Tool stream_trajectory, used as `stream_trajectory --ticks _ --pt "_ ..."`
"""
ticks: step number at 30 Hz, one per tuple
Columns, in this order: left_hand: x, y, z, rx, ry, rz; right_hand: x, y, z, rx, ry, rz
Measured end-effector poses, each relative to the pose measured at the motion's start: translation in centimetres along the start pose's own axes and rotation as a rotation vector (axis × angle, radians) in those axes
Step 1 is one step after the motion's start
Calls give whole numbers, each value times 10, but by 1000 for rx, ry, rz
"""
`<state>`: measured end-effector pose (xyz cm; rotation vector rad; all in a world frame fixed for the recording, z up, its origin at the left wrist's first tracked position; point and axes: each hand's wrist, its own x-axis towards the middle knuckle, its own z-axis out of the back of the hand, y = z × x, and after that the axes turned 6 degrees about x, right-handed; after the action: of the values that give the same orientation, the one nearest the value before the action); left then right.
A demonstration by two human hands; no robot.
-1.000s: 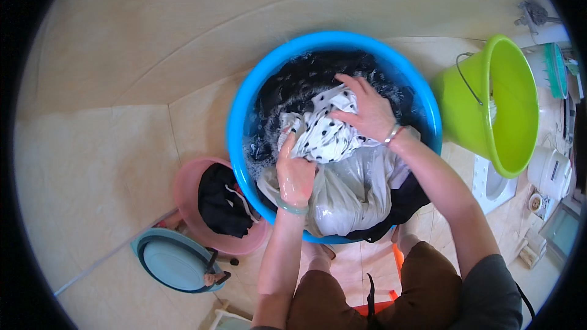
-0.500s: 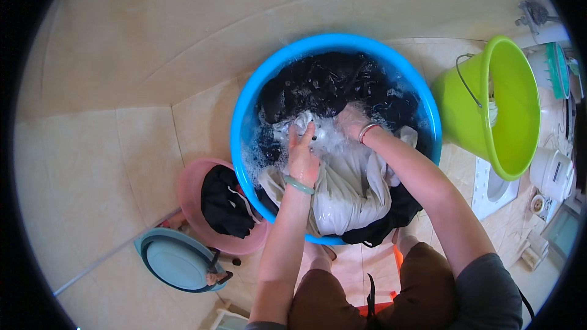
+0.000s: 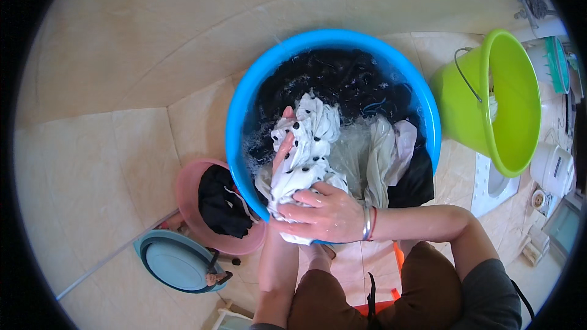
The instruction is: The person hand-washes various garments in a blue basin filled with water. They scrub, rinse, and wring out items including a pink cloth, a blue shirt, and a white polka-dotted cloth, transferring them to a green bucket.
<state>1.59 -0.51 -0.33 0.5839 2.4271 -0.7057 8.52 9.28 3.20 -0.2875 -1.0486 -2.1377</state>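
A wet white garment with black dots (image 3: 315,146) is bunched up above the near left part of a big blue basin (image 3: 333,38). My left hand (image 3: 284,150) holds it from beneath; a thumb and a finger show past the folds while the rest is covered. Over the garment's near end, my right hand (image 3: 333,212) presses it by my left wrist with curled fingers. In the basin, dark clothes (image 3: 324,76) lie in water at the far side. Pale grey-white cloth (image 3: 380,153) and a black piece (image 3: 413,183) lie at the right side.
Left of the basin stand a pink basin (image 3: 186,192) with black clothing (image 3: 221,205) and a grey-blue basin (image 3: 174,263). To the right are a tilted lime-green bucket (image 3: 461,101), a white squat toilet (image 3: 489,189) and a white tub (image 3: 550,168). A tiled wall (image 3: 202,24) rises behind.
The dotted garment has come up out of the foamy water in my left hand. My right hand has moved from the water toward me and left, onto the garment.
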Motion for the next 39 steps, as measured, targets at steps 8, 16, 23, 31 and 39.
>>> stream_trajectory --ticks 8,16,23,31,39 --pt "-3 2 15 -12 81 -11 35 -16 4 35 -166 -105" --pt "-15 16 5 89 -235 -131 37 -76 9 179 -401 -264" --pt "-18 -10 -2 421 -59 -216 -14 -129 28 -92 -354 -482" --pt "-39 -37 12 1052 41 -222 4 -75 86 -214 -23 -495" --pt "-41 -42 6 1078 79 -218 17 -74 71 316 -138 -545"
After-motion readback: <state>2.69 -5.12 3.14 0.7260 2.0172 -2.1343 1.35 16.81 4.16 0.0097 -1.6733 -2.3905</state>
